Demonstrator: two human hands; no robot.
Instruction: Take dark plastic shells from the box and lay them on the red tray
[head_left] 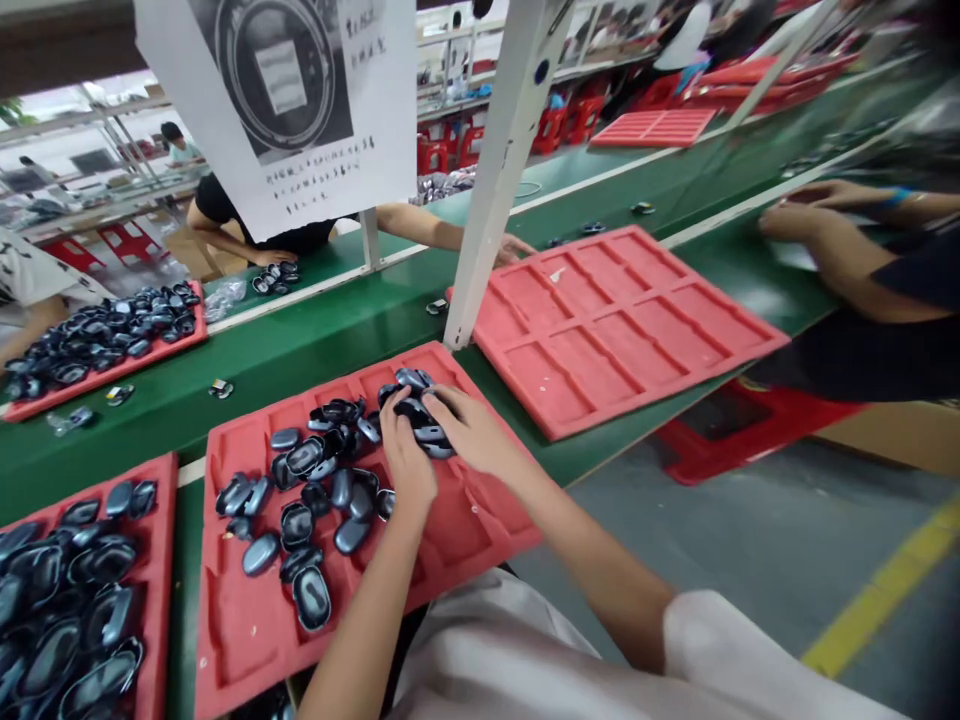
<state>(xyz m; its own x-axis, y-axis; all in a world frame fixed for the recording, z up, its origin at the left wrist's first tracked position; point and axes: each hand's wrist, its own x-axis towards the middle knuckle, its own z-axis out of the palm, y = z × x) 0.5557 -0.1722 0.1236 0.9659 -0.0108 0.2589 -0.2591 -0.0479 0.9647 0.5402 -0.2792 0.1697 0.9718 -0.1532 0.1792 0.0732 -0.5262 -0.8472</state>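
A red moulded tray (240, 620) lies in front of me on the green belt edge, strewn with several dark glossy oval shells (311, 595). My left hand (406, 460) rests palm down on the tray among the shells, fingers pointing away. My right hand (469, 428) sits just to its right, fingers curled around a small cluster of the shells (424, 420) at the tray's far right corner. Both hands touch this cluster.
An empty red tray (622, 320) lies to the right; another full one (154, 560) to the left. A white post (491, 180) rises behind my tray with a printed sheet (285, 110). Other people's arms (832, 250) work across and beside the green conveyor (315, 340).
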